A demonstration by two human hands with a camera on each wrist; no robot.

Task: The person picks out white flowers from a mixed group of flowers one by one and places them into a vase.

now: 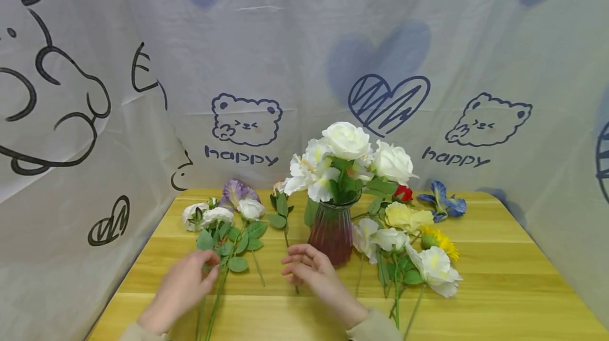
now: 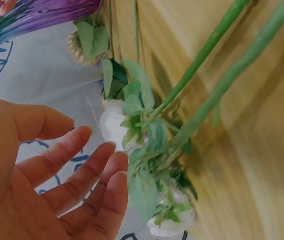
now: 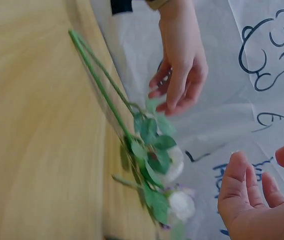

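My left hand (image 1: 183,283) hovers beside the green stems and leaves of several white roses (image 1: 218,216) lying on the left. Its fingers are loosely bent, and in the left wrist view that hand (image 2: 66,185) has nothing in its grasp. Just in front of the purple-tinted glass vase (image 1: 330,238) is my right hand (image 1: 316,275), fingers apart and holding nothing. White flowers (image 1: 347,141) with green leaves stand upright in the vase. A thin-stemmed flower with leaves (image 1: 282,209) lies left of the vase, its lower stem partly behind the right hand.
Right of the vase lie white flowers (image 1: 435,267), a yellow flower (image 1: 408,218), a sunflower (image 1: 440,240), a red flower (image 1: 403,193) and a blue flower (image 1: 442,201). A purple flower (image 1: 236,193) is at the back left. Printed cloth (image 1: 295,66) hangs behind the wooden table (image 1: 504,288).
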